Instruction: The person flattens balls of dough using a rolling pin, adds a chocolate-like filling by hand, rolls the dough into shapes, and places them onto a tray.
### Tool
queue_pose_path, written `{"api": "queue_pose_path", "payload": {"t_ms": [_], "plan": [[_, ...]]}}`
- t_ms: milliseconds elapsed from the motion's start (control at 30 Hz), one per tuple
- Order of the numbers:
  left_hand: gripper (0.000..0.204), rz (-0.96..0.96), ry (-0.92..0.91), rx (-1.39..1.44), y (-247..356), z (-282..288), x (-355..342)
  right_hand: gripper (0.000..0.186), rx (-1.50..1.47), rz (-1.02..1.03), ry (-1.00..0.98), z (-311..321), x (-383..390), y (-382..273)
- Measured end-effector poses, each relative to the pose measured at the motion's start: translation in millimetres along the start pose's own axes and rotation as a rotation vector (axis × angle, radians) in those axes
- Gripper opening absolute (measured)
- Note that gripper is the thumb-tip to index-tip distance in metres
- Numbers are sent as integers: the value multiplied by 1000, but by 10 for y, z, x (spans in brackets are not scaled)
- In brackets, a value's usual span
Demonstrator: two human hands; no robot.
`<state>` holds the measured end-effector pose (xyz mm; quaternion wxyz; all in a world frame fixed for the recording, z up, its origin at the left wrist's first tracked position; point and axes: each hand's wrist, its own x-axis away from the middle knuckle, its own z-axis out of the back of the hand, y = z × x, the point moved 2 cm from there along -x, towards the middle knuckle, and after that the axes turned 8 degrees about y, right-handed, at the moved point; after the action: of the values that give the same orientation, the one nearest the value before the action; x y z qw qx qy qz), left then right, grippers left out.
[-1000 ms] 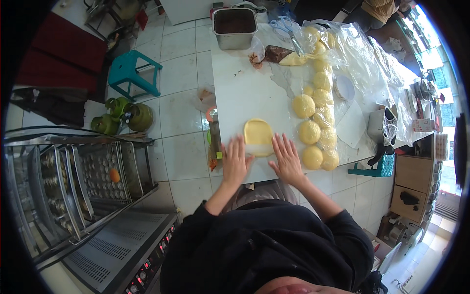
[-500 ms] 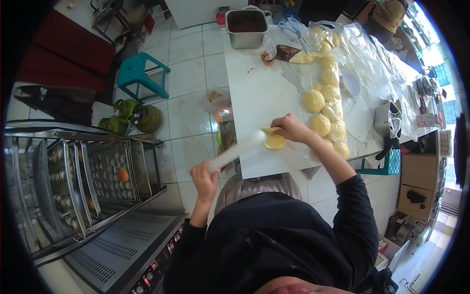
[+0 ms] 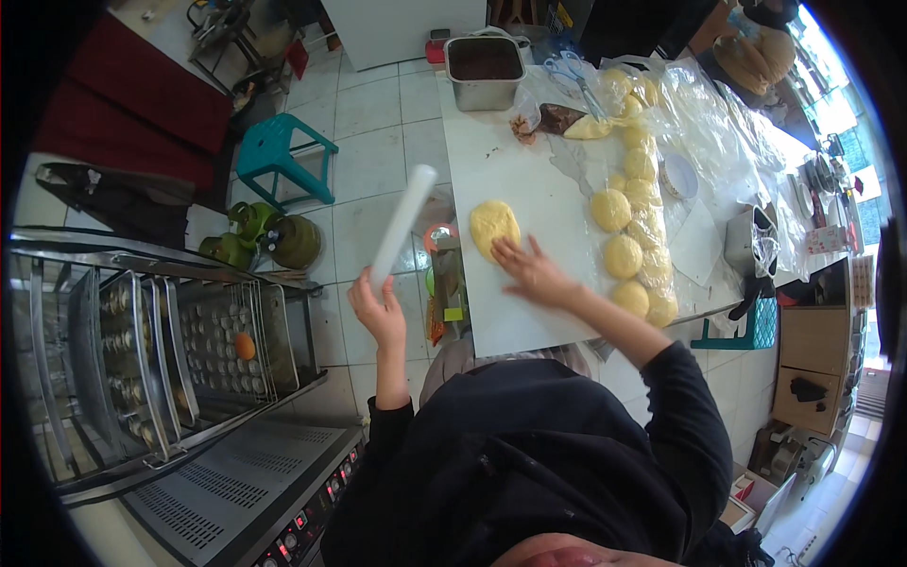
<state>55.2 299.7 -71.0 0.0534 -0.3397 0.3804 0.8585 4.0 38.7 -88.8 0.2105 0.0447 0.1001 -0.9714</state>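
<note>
My left hand point(image 3: 379, 310) grips one end of a white rolling pin point(image 3: 404, 225), which is raised off the table's left edge and points away from me. On the white table point(image 3: 529, 317) lies a flattened oval of yellow dough point(image 3: 493, 227). Fingers apart, my right hand point(image 3: 539, 274) rests its fingertips at the dough's near right edge. To the right of that hand, round yellow dough balls point(image 3: 623, 256) stand in rows, partly under clear plastic sheeting point(image 3: 704, 113).
A metal pan point(image 3: 484, 74) of dark filling, blue-handled scissors point(image 3: 578, 80) and a piping bag point(image 3: 559, 118) with brown filling lie at the far end. A white round lid point(image 3: 677, 177) sits beyond the dough balls. Leftward are a teal stool point(image 3: 283, 156), gas cylinders point(image 3: 290, 238) and a tray rack point(image 3: 170, 354).
The dough, folded up in my right hand before, now lies flat farther away and left. My right hand has let go. The rolling pin has swung up and left, off the table.
</note>
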Motion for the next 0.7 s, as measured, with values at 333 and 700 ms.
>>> {"api": "queue_pose_path", "payload": {"t_ms": [333,700], "plan": [[54,-299,-676,-112,480,-872,35,58,-110,-491,337,123,-160,414],[32,45,-681,-294,233,-1944,-864,35,-130,-627,423,252,-1200,1235]]}}
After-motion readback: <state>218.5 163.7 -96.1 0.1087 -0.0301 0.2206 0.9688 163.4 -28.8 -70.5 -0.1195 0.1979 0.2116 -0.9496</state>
